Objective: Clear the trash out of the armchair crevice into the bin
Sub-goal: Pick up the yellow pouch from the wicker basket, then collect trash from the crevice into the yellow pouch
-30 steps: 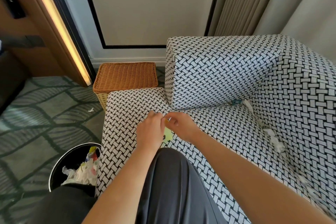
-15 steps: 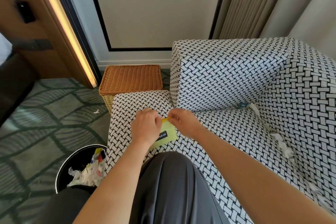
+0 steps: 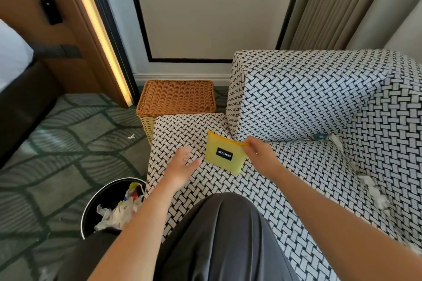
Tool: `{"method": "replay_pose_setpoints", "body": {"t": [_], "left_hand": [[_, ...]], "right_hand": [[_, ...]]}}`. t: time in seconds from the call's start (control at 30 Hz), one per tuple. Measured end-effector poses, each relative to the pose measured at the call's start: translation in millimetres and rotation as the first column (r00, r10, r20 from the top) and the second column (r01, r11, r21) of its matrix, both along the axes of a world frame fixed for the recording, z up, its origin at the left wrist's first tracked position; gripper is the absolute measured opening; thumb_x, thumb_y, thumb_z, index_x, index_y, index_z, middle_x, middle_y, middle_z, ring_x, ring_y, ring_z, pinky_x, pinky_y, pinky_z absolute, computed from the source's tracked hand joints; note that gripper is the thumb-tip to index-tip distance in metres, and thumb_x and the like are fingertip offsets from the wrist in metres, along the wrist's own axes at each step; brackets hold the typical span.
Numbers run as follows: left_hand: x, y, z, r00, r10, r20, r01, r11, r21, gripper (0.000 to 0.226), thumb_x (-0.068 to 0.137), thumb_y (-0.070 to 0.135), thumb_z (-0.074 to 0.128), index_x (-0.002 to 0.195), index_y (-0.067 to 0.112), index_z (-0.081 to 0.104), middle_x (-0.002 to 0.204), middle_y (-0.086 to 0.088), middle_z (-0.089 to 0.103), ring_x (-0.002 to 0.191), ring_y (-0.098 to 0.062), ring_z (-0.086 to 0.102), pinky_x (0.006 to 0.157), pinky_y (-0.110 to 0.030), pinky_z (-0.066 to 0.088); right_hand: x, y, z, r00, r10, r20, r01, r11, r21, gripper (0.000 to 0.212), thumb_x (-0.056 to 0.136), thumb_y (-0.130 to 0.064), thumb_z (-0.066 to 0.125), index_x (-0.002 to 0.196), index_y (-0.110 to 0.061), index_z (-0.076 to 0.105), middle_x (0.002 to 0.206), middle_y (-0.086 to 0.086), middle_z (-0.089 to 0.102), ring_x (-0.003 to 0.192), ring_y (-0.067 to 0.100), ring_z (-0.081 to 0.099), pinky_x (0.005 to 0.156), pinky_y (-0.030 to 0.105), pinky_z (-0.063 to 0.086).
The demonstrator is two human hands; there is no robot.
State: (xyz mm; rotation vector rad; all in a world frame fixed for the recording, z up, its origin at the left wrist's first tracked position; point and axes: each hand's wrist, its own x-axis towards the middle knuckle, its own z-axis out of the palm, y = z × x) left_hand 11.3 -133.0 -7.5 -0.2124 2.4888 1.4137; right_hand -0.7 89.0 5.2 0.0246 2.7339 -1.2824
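My right hand (image 3: 260, 155) pinches the top corner of a flat yellow pouch (image 3: 222, 153) with a black label, held just above the seat of the black-and-white woven armchair (image 3: 296, 107). My left hand (image 3: 180, 166) hovers with relaxed fingers just left of the pouch, not touching it. White crumpled paper scraps (image 3: 372, 191) and a small teal wrapper (image 3: 320, 136) lie along the crevice at the chair's right and back. The round black bin (image 3: 91, 210), holding crumpled trash, stands on the floor at the chair's left front.
A wicker basket (image 3: 177, 97) stands against the chair's left side near the wall. A small white scrap (image 3: 131, 136) lies on the patterned carpet. My dark-trousered knee (image 3: 223, 230) rests on the seat. Curtains hang behind the chair; a bed edge is at far left.
The yellow pouch has come up out of the seat gap and is fully in view. My left hand has let go of it and drawn back to the left; my right hand keeps hold.
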Motion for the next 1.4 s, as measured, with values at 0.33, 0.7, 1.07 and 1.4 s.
{"method": "replay_pose_setpoints", "body": {"t": [0.33,0.7,1.07,1.4], "left_hand": [[-23,9,2,0.996,-0.088,0.027,0.077,0.957,0.28,0.022,0.09,0.025,0.057,0.11,0.019,0.048,0.107,0.011,0.057,0.097,-0.002,0.054,0.076,-0.014,0.042],[-123,-65,-36,0.937,0.349,-0.007,-0.315,0.854,0.414,0.015,0.089,0.011,0.059,0.1,0.006,0.051,0.088,-0.01,0.065,0.074,-0.022,0.064,0.07,-0.038,0.056],[-274,-113,-75,0.923,0.381,-0.042,-0.354,0.888,0.293,0.02,0.09,0.016,0.057,0.108,0.013,0.048,0.088,-0.006,0.063,0.073,-0.016,0.065,0.057,-0.026,0.055],[-337,-112,-113,0.869,0.49,0.06,-0.486,0.825,0.288,0.015,0.09,0.006,0.056,0.104,0.009,0.061,0.087,-0.006,0.064,0.071,-0.017,0.064,0.061,-0.023,0.055]], "right_hand": [[-37,-43,2,0.973,-0.228,-0.017,0.212,0.927,-0.308,0.019,0.097,-0.021,0.036,0.092,-0.012,0.053,0.076,0.002,0.05,0.068,0.014,0.044,0.062,0.028,0.039],[-143,-134,-50,0.991,-0.007,0.135,0.054,0.934,-0.352,0.036,0.088,-0.022,0.058,0.122,-0.014,0.047,0.113,0.001,0.059,0.106,0.02,0.057,0.088,0.035,0.05],[-287,-188,-97,0.998,-0.025,0.053,0.036,0.976,-0.213,0.045,0.087,-0.028,0.061,0.127,-0.022,0.042,0.116,-0.006,0.056,0.108,0.015,0.053,0.094,0.04,0.047],[-340,-195,-128,0.982,-0.186,0.038,0.19,0.958,-0.214,0.038,0.089,-0.013,0.058,0.127,-0.014,0.05,0.088,-0.003,0.062,0.074,0.01,0.062,0.074,0.034,0.057]]}}
